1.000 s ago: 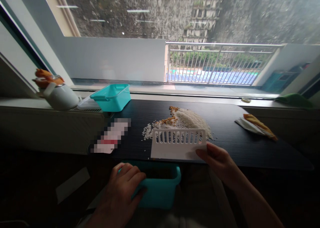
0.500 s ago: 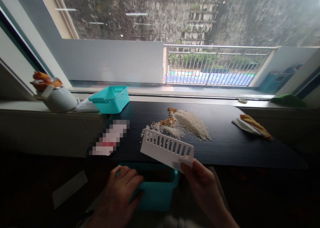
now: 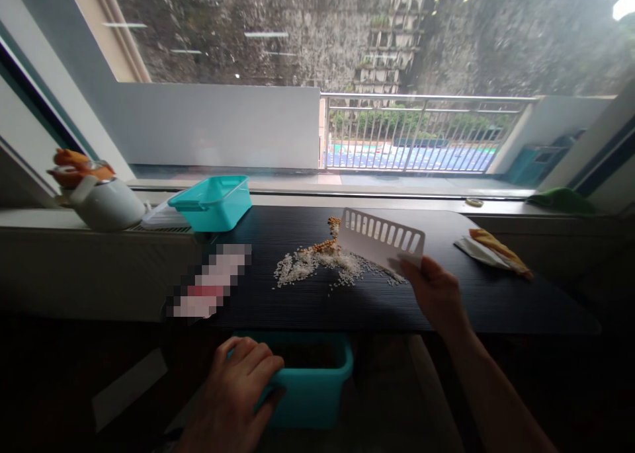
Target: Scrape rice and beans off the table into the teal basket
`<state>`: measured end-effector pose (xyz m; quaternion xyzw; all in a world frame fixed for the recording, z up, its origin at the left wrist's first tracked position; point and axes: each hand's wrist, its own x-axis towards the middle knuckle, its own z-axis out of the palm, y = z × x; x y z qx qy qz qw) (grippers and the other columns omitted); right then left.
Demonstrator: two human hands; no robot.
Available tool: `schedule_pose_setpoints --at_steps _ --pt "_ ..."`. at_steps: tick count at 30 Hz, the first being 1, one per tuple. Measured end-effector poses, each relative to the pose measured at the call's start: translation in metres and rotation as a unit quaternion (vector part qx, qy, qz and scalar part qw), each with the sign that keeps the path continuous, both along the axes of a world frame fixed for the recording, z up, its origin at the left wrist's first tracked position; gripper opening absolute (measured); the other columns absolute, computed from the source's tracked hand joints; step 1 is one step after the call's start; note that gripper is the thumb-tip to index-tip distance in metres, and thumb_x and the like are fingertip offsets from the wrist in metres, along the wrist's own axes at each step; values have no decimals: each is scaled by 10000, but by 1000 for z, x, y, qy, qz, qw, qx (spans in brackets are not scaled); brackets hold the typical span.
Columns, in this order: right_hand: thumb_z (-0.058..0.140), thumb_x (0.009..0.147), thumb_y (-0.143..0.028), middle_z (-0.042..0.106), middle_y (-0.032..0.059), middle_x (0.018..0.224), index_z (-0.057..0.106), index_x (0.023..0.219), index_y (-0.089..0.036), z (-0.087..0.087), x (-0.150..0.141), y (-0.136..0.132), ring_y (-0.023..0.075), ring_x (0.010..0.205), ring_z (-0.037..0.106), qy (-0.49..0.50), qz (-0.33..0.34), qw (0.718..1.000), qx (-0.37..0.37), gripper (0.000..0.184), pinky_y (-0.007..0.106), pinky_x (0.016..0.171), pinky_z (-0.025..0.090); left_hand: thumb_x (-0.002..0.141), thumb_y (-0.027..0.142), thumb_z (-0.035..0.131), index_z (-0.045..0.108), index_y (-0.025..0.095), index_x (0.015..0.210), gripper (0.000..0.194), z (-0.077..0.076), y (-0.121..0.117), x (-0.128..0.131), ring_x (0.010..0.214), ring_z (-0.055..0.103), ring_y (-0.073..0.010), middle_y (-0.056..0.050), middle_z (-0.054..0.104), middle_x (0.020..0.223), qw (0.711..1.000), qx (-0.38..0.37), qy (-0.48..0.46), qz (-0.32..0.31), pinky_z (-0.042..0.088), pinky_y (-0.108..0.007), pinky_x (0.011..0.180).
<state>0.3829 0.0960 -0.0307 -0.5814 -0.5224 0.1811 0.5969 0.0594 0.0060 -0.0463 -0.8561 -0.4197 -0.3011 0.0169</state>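
Observation:
A heap of white rice mixed with yellow grains (image 3: 317, 262) lies on the black table (image 3: 496, 301). My right hand (image 3: 432, 291) grips a white slotted plastic scraper (image 3: 381, 240) by its lower right corner and holds it tilted over the far right part of the heap, hiding some rice. Below the table's front edge, my left hand (image 3: 238, 387) is closed round the left rim of a teal plastic bin (image 3: 312, 387). The bin sits under the edge, in front of the heap.
A second teal bin (image 3: 211, 204) stands at the back left of the table beside a clear lid. A grey pot with orange items (image 3: 96, 198) is on the sill. A white wrapper with an orange thing (image 3: 491, 249) lies at the right. A blurred label (image 3: 211, 282) lies left of the rice.
My right hand has carried the scraper from the table's front edge up and away, over to the far right side of the rice heap. My left hand stays on the bin.

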Motion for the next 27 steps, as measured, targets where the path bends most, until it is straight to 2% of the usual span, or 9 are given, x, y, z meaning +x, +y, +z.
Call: schedule_pose_setpoints --at_steps 5,9,13,19,27 --pt "660 785 -436 757 57 870 734 959 -155 5 2 53 219 816 679 21 97 995 10 339 375 792 528 744 50 541 566 248 958 293 4 4 -3 796 582 -199 33 649 839 999 30 36 -24 335 -359 842" --pt "675 766 -434 746 46 816 734 926 -145 -1 -2 72 197 746 656 11 129 992 -1 336 348 742 518 739 42 528 559 248 976 315 3 5 -2 805 585 -199 31 651 850 998 35 38 -28 332 -355 849" --pt "673 761 -412 738 34 807 727 894 -155 -5 -6 70 189 741 646 -6 164 986 -10 294 331 729 510 746 30 524 553 245 980 319 1 5 -2 819 581 -198 28 647 855 999 22 37 -30 313 -358 869" --pt "650 781 -358 746 32 877 735 932 -197 -7 -9 62 227 845 659 -38 193 980 -17 237 396 843 504 747 31 543 552 239 978 311 2 4 -2 807 572 -200 32 638 849 999 14 40 -33 294 -362 874" --pt "616 807 -334 747 36 937 738 960 -203 -11 -12 51 249 888 670 -78 221 972 -29 236 415 866 514 726 21 564 556 229 960 313 3 5 -1 815 566 -204 27 633 852 999 19 39 -32 299 -358 851"
